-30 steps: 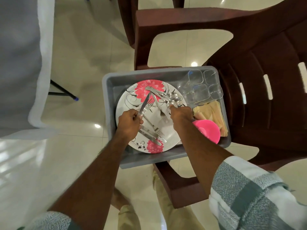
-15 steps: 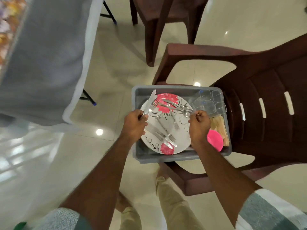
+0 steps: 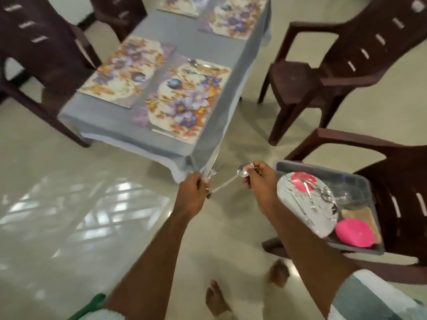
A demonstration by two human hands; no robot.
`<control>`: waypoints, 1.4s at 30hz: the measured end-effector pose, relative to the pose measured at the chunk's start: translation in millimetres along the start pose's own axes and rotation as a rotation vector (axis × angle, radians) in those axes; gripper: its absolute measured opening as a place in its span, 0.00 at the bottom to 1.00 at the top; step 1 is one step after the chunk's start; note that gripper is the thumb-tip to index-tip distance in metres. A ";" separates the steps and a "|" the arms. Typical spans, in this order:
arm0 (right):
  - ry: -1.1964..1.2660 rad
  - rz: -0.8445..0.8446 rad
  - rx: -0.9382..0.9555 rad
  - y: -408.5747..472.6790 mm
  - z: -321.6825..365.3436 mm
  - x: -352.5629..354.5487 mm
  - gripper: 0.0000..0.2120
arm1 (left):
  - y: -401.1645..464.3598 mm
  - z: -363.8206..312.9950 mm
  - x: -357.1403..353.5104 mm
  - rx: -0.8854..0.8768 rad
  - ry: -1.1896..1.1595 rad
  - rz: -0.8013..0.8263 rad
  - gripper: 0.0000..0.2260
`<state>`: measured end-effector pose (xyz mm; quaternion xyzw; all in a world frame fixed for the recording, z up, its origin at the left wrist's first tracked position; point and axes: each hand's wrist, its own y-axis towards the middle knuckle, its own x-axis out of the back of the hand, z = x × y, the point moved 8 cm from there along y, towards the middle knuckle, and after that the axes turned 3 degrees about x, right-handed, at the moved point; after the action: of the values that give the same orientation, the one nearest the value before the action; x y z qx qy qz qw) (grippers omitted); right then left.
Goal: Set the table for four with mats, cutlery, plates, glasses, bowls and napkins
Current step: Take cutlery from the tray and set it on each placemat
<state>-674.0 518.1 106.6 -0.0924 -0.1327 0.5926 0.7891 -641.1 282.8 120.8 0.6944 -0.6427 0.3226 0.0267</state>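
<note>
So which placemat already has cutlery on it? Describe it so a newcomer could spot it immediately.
Start at the grey-clothed table, which carries four floral rectangular placemats. Go to the corner nearest the person, on the side facing the two brown plastic chairs. That near floral placemat is the only one with silver cutlery lying along its far edge; the other three look bare.

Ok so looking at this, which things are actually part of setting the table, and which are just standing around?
Part of the job:
knife and fork in the left hand
spoon in the right hand
mats
plate, pink bowl, napkins in the grey tub

Just standing around:
brown chairs
</note>
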 end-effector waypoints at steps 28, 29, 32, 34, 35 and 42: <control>0.223 -0.006 -0.144 123.2 98.7 -506.8 0.14 | 269.8 66.6 464.6 0.134 -0.056 -0.229 0.10; 0.205 -0.012 -0.125 127.3 105.9 -520.9 0.14 | 284.7 69.4 477.3 0.139 -0.060 -0.220 0.10; 0.179 -0.050 -0.096 139.8 114.6 -561.0 0.12 | 333.4 76.5 511.0 0.139 -0.048 -0.149 0.09; 0.129 -0.122 -0.094 147.1 113.7 -585.1 0.06 | 367.0 77.1 531.4 0.118 -0.027 -0.073 0.09; 0.111 -0.165 -0.093 149.1 112.8 -594.7 0.04 | 383.1 76.7 540.4 0.096 -0.011 -0.033 0.08; 0.151 -0.534 -0.147 123.8 108.4 -616.5 0.04 | 470.3 50.4 564.0 -0.078 0.124 0.264 0.06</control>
<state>-983.0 -40.1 110.2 -0.1553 -0.1358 0.3443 0.9159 -1067.5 -314.7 175.3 0.5811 -0.7375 0.3404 0.0508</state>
